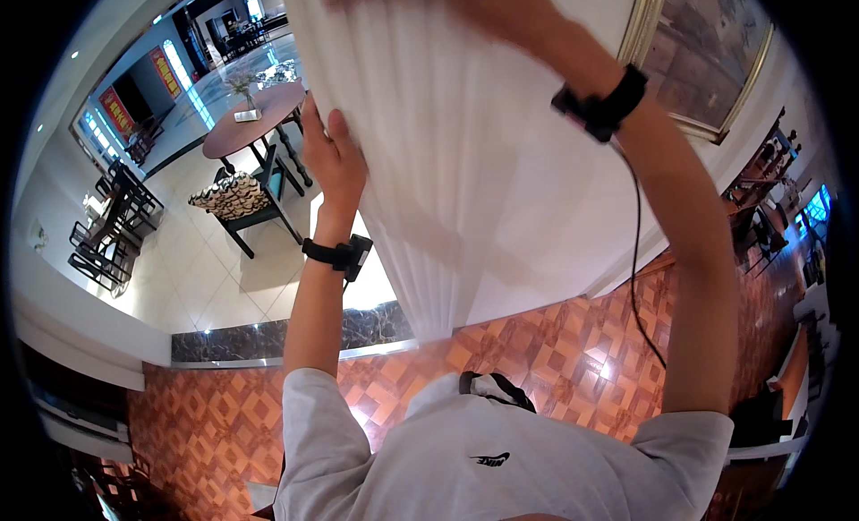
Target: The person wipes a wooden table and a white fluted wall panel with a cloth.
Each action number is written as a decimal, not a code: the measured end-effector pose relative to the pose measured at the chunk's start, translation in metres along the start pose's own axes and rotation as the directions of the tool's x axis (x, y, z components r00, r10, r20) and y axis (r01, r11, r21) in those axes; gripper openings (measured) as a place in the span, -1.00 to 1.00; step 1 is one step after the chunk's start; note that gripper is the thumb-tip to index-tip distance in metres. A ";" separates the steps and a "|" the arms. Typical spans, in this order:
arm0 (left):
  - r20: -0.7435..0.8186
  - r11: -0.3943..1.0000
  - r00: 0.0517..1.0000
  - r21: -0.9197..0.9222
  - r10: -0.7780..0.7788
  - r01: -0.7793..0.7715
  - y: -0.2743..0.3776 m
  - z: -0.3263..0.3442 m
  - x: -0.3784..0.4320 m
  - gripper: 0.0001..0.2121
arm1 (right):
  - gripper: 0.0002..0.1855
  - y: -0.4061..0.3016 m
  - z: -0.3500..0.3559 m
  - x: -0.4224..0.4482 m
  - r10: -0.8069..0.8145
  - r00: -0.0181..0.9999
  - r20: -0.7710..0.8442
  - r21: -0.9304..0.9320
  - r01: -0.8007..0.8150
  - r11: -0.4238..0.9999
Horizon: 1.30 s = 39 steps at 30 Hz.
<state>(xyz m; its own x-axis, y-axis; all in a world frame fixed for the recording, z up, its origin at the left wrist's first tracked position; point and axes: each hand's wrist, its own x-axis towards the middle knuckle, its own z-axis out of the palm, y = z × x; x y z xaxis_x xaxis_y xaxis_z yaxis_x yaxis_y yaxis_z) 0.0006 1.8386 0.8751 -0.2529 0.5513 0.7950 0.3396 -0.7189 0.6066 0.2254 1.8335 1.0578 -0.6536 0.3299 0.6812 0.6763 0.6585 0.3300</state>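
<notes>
A tall white surface with vertical folds or flutes (429, 152) rises in front of me; whether it is a curtain or a column I cannot tell. My left hand (334, 158) is raised at its left edge, thumb and forefinger apart, with nothing visible between them. Some of its fingers are hidden. High up, my right hand (463, 1) reaches across the upper part of the white surface. It is blurred and cut off by the top of the picture, so its grip is unclear. Each wrist wears a black strap with a small device; a cable hangs from the right one.
A gold-framed picture (711, 58) hangs on the white wall to the right. Left, beyond a dark marble step (228, 340), stand an oval wooden table (258, 118) and a chair with a patterned cushion (231, 195). Patterned wood flooring (215, 420) lies below me.
</notes>
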 end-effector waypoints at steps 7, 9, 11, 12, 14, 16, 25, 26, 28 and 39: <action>-0.033 0.900 0.900 0.059 0.434 -0.432 -0.022 -0.009 0.010 -0.63 | -0.52 -0.048 0.035 -0.030 -0.579 0.812 0.066 -0.229 0.577 0.784; -0.063 0.964 0.963 0.072 0.262 -0.257 -0.013 -0.003 0.002 -0.61 | -0.58 -0.020 0.021 0.004 -0.606 0.796 0.008 -0.024 0.606 0.795; -0.051 0.979 0.977 0.029 0.205 -0.204 -0.014 -0.013 0.004 -0.60 | -0.56 0.003 0.002 0.030 -0.608 0.772 -0.186 -0.293 0.547 0.784; -0.085 0.968 0.966 -0.033 0.245 -0.249 -0.003 0.007 0.008 -0.58 | -0.57 0.005 -0.042 0.047 -0.576 0.807 -0.129 -0.313 0.519 0.796; -0.073 0.961 0.958 0.023 0.277 -0.276 -0.018 -0.007 0.002 -0.57 | -0.58 -0.006 -0.033 0.057 -0.524 0.826 -0.209 -0.305 0.454 0.837; -0.068 0.967 0.965 0.029 0.254 -0.252 -0.010 0.003 0.004 -0.56 | -0.59 -0.013 -0.038 0.053 -0.532 0.812 -0.241 -0.362 0.434 0.825; -0.022 0.962 0.969 0.128 0.248 -0.243 -0.003 -0.003 0.007 -0.53 | -0.74 -0.066 0.050 -0.062 -0.611 0.764 0.204 -0.187 0.644 0.742; -0.050 0.945 0.948 0.112 0.313 -0.306 -0.002 -0.002 0.009 -0.53 | -0.72 -0.054 0.037 -0.048 -0.662 0.725 0.188 -0.210 0.688 0.695; -0.074 0.903 0.906 0.150 0.416 -0.402 -0.012 -0.009 0.012 -0.53 | -0.66 -0.038 0.004 -0.010 -0.675 0.731 0.099 -0.239 0.676 0.698; -0.078 0.934 0.933 0.101 0.351 -0.343 -0.014 -0.017 -0.004 -0.61 | -0.69 -0.049 0.056 -0.047 -0.441 0.891 -0.106 -0.195 0.416 0.888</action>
<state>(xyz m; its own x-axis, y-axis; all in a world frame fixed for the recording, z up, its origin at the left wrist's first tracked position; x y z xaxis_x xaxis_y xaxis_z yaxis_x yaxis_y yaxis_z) -0.0183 1.8392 0.8637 -0.1878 0.2288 0.9552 0.4957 -0.8175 0.2933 0.2043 1.8238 0.9733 -0.8448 -0.0679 0.5307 0.3947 0.5906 0.7039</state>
